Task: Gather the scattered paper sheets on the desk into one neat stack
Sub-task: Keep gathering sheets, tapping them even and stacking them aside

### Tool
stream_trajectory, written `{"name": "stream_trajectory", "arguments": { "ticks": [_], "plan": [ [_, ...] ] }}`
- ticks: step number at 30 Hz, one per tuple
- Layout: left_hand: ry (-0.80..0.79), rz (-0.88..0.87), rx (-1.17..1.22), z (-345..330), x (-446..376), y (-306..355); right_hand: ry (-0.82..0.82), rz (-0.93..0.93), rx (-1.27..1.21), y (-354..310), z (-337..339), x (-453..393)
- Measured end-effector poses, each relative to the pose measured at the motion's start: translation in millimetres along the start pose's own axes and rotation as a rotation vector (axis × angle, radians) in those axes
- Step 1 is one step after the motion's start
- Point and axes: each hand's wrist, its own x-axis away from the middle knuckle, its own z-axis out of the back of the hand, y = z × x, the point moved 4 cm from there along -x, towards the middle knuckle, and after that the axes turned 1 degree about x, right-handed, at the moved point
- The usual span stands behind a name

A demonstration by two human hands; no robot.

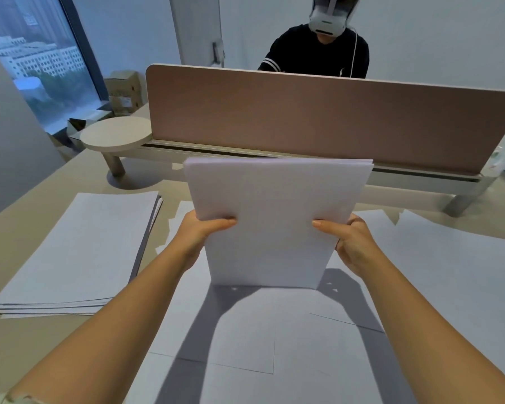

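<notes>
I hold a bundle of white paper sheets (274, 217) upright in the middle of the view, its bottom edge resting on loose sheets on the desk. My left hand (200, 230) grips its left edge and my right hand (352, 242) grips its right edge, thumbs on the near face. A second stack of sheets (76, 255) lies flat at the left, its edges slightly fanned. Loose white sheets (274, 339) overlap on the desk under and in front of the bundle, and more loose sheets (455, 272) spread to the right.
A pinkish desk divider (318, 118) on a raised shelf runs across the back. A round shelf end (115, 135) with a leg stands at back left. A person in a headset sits behind the divider. Beige desk surface (21, 223) shows at left.
</notes>
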Motion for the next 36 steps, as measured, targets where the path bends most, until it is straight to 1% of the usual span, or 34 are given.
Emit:
{"name": "stream_trajectory", "arguments": {
  "ticks": [4, 7, 9, 11, 15, 19, 22, 26, 31, 36],
  "plan": [
    [0.038, 0.075, -0.017, 1.5, 3.3, -24.2, 0.004, -0.100, 0.050, 23.0, 3.4, 1.5],
    [0.076, 0.082, -0.004, -4.4, 2.0, -36.8, 0.078, -0.163, 0.053, 40.1, 0.9, 2.5],
    [0.090, 0.097, -0.029, -2.7, -0.5, -38.8, 0.093, -0.158, 0.056, 42.0, 1.9, 1.1],
    [0.086, 0.121, -0.077, 1.5, 0.1, -41.6, 0.071, -0.161, 0.073, 43.0, 2.6, 1.2],
    [0.096, 0.174, -0.142, 0.5, 10.4, -51.7, 0.083, -0.195, 0.146, 44.9, -0.8, 2.6],
    [0.170, 0.142, -0.188, 12.8, 10.8, -33.9, 0.132, -0.166, 0.287, 29.4, -15.1, -8.9],
    [0.297, 0.112, -0.211, 45.1, 12.0, -13.5, 0.097, -0.145, 0.362, 21.0, -46.9, -14.8],
    [0.449, 0.101, -0.354, 108.4, 6.7, 1.2, 0.006, -0.142, 0.369, 19.3, -109.6, -25.8],
    [0.492, 0.192, -0.476, 206.0, -11.1, -1.2, -0.110, -0.183, 0.341, 34.0, -200.3, -46.0],
    [0.534, 0.284, -0.538, 306.1, -28.8, -17.9, -0.126, -0.238, 0.395, 70.3, -286.9, -67.4]
  ]
}}
